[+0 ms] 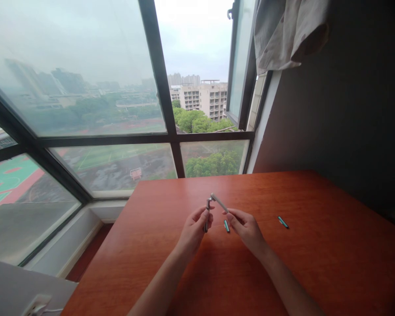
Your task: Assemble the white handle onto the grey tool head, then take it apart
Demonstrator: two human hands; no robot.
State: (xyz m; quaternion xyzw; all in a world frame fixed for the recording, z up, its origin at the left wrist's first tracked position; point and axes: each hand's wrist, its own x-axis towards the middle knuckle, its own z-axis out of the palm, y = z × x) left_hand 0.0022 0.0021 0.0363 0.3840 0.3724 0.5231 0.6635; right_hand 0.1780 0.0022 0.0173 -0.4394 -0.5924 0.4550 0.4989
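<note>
Over a reddish wooden table (316,263), my left hand (193,230) pinches a small upright silver rod (206,215). My right hand (246,228) pinches a second slim silver stick (219,202) that slants up and left, its far end meeting the top of the first piece. Together they look like one hinged metal item, too small to name. A small teal piece (226,225) lies on the table between my hands. A second teal piece (282,222) lies to the right of my right hand.
Large windows (85,87) with dark frames stand beyond the table's far edge, one pane swung open at the upper right. A light cloth (283,35) hangs at the top right against a dark wall (349,109). A white socket (36,305) shows at the bottom left.
</note>
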